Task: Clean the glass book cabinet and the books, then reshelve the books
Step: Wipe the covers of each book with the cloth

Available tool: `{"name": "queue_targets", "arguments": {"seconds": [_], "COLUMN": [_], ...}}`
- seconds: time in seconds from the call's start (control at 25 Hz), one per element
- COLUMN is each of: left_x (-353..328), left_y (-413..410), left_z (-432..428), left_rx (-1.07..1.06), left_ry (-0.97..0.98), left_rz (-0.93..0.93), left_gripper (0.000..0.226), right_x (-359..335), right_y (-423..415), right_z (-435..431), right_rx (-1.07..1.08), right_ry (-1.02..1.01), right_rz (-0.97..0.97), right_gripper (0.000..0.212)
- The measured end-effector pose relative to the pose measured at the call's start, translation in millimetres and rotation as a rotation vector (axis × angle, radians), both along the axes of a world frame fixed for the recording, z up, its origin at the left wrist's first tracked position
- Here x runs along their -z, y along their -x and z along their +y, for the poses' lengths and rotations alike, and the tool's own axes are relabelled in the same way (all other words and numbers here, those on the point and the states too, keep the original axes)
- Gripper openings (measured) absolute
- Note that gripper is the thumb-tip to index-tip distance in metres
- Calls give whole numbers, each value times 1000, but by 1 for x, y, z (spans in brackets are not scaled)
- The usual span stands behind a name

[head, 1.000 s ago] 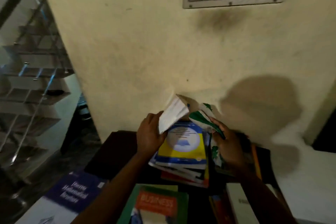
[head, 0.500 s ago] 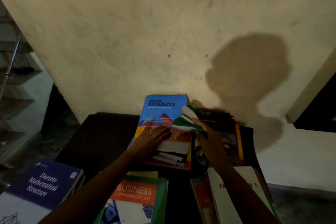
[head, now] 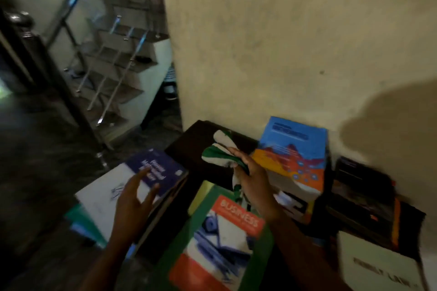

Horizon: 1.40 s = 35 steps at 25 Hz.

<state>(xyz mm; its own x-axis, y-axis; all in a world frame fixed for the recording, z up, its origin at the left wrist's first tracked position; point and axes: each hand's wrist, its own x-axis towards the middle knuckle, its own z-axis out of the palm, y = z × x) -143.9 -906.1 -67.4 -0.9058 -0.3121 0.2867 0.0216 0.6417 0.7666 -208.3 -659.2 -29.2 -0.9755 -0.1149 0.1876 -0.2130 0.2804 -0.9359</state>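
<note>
Mostly blurred, the view centres on the green Business book (head: 220, 231), which lies flat on a dark table (head: 196, 134) with its near edge cut off by the frame.

Left of the Business book, the left hand (head: 136, 198) hovers with fingers spread and holding nothing above a navy book (head: 153, 168). Whether the fingertips touch its cover cannot be told. The navy book's title is smeared beyond reading, and green and pale edges peeking out below it suggest more books underneath.

Just beyond the Business book's far edge, the right hand (head: 255, 182) grips a green-and-white cloth (head: 217, 151). One bunch juts out past the fingers and a tail hangs under the palm. The thumb is hidden.

Beyond and to the right of the Business book, a blue book (head: 293, 149) tops a stack against the wall (head: 283, 30); the stack's lower books show only as edges. Farther right sits a dark book (head: 359, 186), probably on others, though the gloom swallows the detail. Right of the Business book, a white book (head: 378, 267) is clipped by the frame's bottom edge, its lettering unreadable.

Far left of the Business book, stairs (head: 113, 54) rise, dim and out of focus.
</note>
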Motion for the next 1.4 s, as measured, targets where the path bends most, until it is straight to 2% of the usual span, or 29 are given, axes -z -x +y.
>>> {"name": "queue_targets", "arguments": {"seconds": [0.12,0.2,0.32,0.48,0.6,0.64,0.72,0.88,1.0,1.08,1.16,1.2,1.24,1.32,1.4], "left_x": [22,33,39,37,35,37,44,50,50,47,50,49,49,55,59], "left_y": [-32,-33,-26,-32,-39,-40,-43,-48,-54,-53,-32,-16,0,21,25], "left_z": [-61,-77,-88,-95,-105,-110,-116,-124,-140,-157,-178,-185,-191,-194,-187], "left_rx": [-314,-445,-503,-512,-467,-455,-427,-424,-417,-492,-488,-432,-352,-291,-373], "left_ry": [-93,-312,-645,-955,-1180,-1214,-1281,-1444,-1437,-1204,-810,-634,-536,-476,-416], "left_rz": [-105,-217,-237,-208,-129,-115,-106,-80,-85,-92,-172,-268,-395,-581,-496], "left_gripper": [53,52,43,27,24,22,20,19,25,23,15,18,28,44,42], "right_x": [-1,0,9,47,87,95,102,103,100,89,76,69,62,51,43], "right_y": [18,30,51,85,87,79,53,-29,-65,-63,-52,-45,-40,-31,-27], "right_z": [-69,-110,-166,-212,-235,-243,-261,-285,-279,-266,-249,-239,-231,-214,-200], "right_rx": [-119,-176,-218,-250,-254,-228,-230,-433,-481,-489,-365,-280,-206,-120,-101], "right_ry": [-18,-61,-184,-482,-901,-962,-930,-813,-684,-505,-351,-318,-310,-306,-283], "right_rz": [4,-22,-10,44,72,124,198,258,345,187,47,5,-33,-69,-85], "right_gripper": [35,36,38,51,64,64,60,52,49,48,51,51,51,49,48]}}
